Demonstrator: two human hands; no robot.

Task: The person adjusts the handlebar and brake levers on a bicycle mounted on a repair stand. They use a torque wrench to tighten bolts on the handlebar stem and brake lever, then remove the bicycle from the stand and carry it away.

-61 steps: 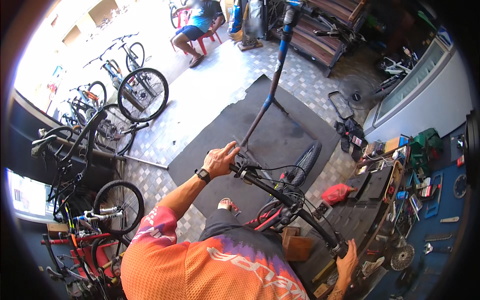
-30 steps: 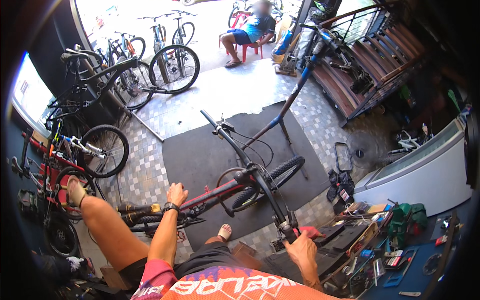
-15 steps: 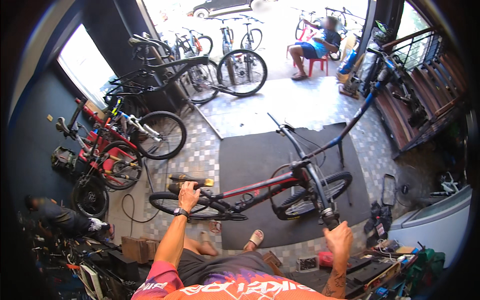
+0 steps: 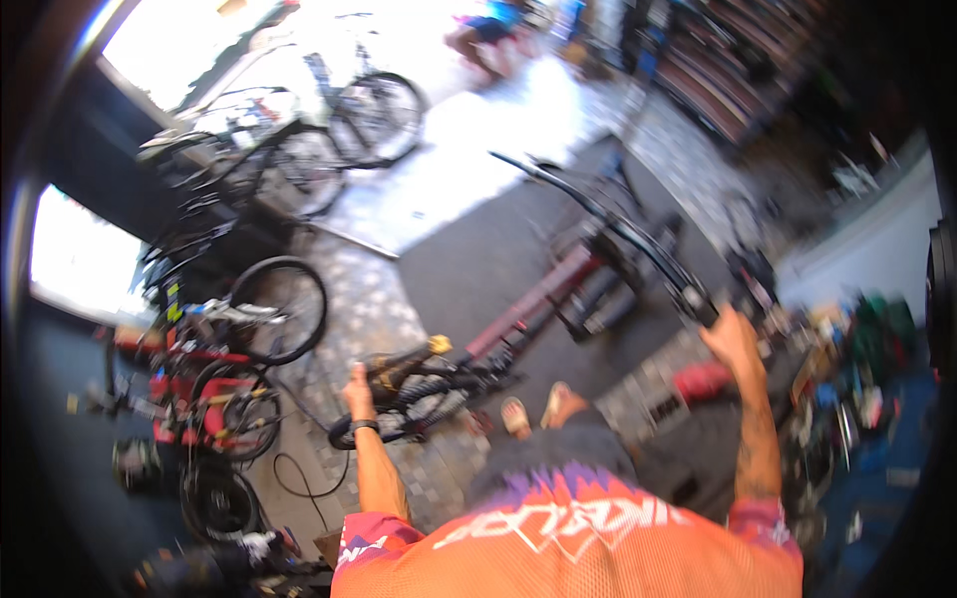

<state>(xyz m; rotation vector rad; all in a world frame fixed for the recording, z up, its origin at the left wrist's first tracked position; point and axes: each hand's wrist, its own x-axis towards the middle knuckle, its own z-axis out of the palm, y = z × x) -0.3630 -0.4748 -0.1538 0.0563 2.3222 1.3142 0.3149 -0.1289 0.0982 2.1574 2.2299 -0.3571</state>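
Observation:
A dark red and black bicycle stands in front of me, its handlebar reaching across toward my right side. My right hand is closed around the grip at the near end of that bar. At the other end of the bike, my left hand grips the outer end of the dark saddle, thumb up; motion blur softens its fingers. A small yellow piece shows at the saddle's opposite tip. Under the saddle lies the rear wheel, partly hidden. The front wheel is smeared.
Beneath the bicycle lies a dark floor mat. Several parked bikes line the left, one with a black wheel. A black hose curls on the floor. Tools and a red item crowd my right. A seated person is by the doorway.
The whole view has swung, shifting the doorway and parked bikes up and left. My left hand has moved from the saddle's top to its outer end. My right hand stays on the grip.

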